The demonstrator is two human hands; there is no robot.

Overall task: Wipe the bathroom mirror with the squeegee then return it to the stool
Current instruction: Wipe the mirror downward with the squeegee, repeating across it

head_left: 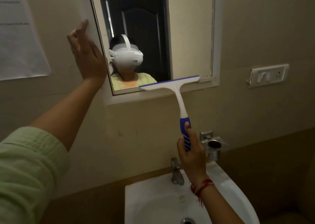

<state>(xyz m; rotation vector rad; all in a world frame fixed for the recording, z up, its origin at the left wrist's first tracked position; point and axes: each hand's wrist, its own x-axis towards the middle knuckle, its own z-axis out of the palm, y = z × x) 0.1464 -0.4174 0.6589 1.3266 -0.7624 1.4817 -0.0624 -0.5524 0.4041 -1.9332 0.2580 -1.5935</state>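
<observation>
Squeegee (179, 101): white T-head with a blue blade strip and a blue-and-white handle. The head lay along the bottom edge of the glass, on the right part of the mirror (187, 36). Its right end touched the frame's lower corner, and the handle hung down towards the sink (230, 186).
Right grip (190, 150): fingers curled round the low blue part of the handle, thumb laid up its front. It held the squeegee and nothing else.
Left grip (87, 56): flat, fingers straight, holding nothing. It was raised at the mirror's left frame edge; whether it touched could not be told.
Step in hand: judged to be the foot of a downward pass over the right strip of glass.
Doing it well: the whole blade would need to stay flat on the glass under even pressure, with the handle tilted a little off the wall. It should come off cleanly at the frame rather than drag along it. The next pass should probably begin at the top and overlap this strip towards the left.
Caution: the left grip was better kept on the frame than on the glass, to spare smudges. The metal holder (214, 145) and tap (176, 172) stood near the handle's path below.
Progress: the left part of the glass looked yet to be done.
Stool: not in view, so its place for the return could not be told.
</observation>
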